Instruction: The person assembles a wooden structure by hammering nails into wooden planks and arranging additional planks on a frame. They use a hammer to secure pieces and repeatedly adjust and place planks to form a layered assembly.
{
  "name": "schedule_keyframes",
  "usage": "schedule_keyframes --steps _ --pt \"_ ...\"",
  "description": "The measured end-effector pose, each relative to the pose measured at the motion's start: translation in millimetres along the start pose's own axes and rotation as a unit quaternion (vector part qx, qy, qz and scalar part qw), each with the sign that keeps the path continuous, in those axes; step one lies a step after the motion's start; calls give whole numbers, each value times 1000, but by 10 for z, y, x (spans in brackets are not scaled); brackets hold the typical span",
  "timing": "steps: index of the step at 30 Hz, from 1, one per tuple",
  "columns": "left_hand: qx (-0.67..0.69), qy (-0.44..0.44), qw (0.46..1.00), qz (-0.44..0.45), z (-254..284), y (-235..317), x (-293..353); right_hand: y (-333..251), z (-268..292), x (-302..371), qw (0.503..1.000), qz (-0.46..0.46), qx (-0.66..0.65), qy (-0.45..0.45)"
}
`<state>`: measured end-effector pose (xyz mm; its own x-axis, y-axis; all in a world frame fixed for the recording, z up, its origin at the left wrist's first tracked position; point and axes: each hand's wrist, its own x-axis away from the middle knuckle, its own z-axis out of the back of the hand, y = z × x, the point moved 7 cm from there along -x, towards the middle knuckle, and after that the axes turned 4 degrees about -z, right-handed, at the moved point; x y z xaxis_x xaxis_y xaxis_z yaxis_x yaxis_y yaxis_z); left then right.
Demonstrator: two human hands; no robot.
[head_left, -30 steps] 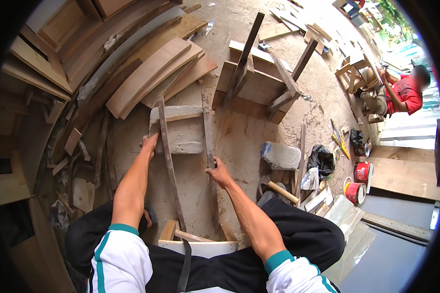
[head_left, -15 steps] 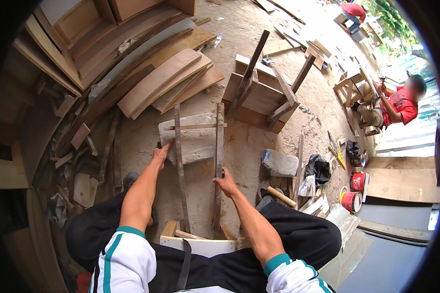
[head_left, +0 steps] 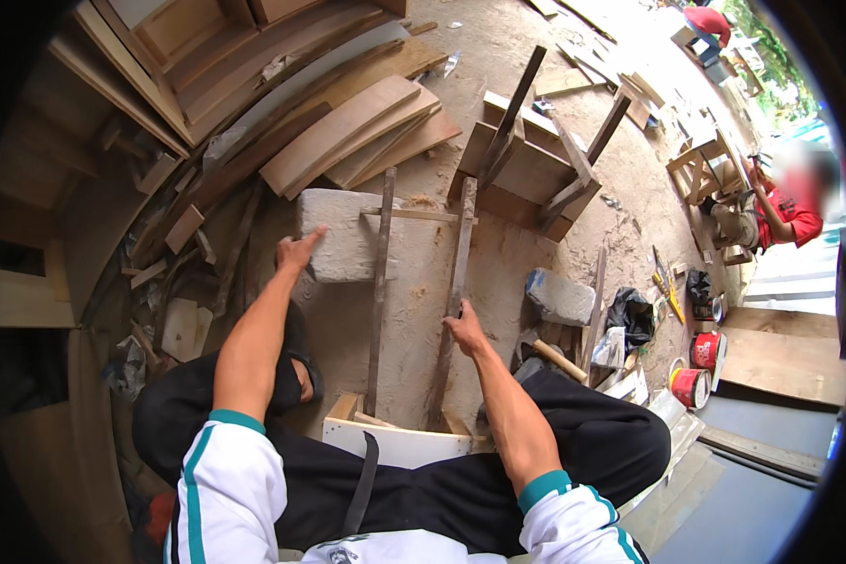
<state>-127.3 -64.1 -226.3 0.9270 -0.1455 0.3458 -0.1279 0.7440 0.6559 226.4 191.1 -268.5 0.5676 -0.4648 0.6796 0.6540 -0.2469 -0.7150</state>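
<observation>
My right hand (head_left: 467,331) is closed around the right-hand leg (head_left: 462,254) of a small wooden frame. The frame has two long dark legs, a thin crossbar (head_left: 421,215) near their far ends and a white panel (head_left: 395,445) across the end by my lap. My left hand (head_left: 301,250) grips the left edge of a pale, rough block (head_left: 343,221), which looks like concrete, its fingers lying partly over the top. The block lies on the ground, partly behind the frame's left-hand leg (head_left: 380,301).
Stacked boards (head_left: 348,132) lie far left. Beyond the frame stands an upturned wooden piece (head_left: 526,169) with legs up. To the right are another block (head_left: 561,296), a hammer (head_left: 559,360), a black bag (head_left: 630,315), paint cans (head_left: 691,386) and a handsaw (head_left: 669,293). A person in red (head_left: 790,216) sits beyond.
My left hand has shifted the block leftward relative to the frame, turning it straighter. My right hand keeps hold of the leg. My view has shifted, and a sandalled foot shows more.
</observation>
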Motion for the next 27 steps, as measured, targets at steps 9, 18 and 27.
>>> schedule_keyframes --steps 9,18,27 --pt "137 17 988 74 678 -862 -86 451 -122 -400 999 6 45 6" --pt "196 6 978 74 573 -1096 -381 426 -234 -425 939 38 320 119" --pt "147 26 988 31 577 -1023 -781 289 -253 -167 935 0 339 102"
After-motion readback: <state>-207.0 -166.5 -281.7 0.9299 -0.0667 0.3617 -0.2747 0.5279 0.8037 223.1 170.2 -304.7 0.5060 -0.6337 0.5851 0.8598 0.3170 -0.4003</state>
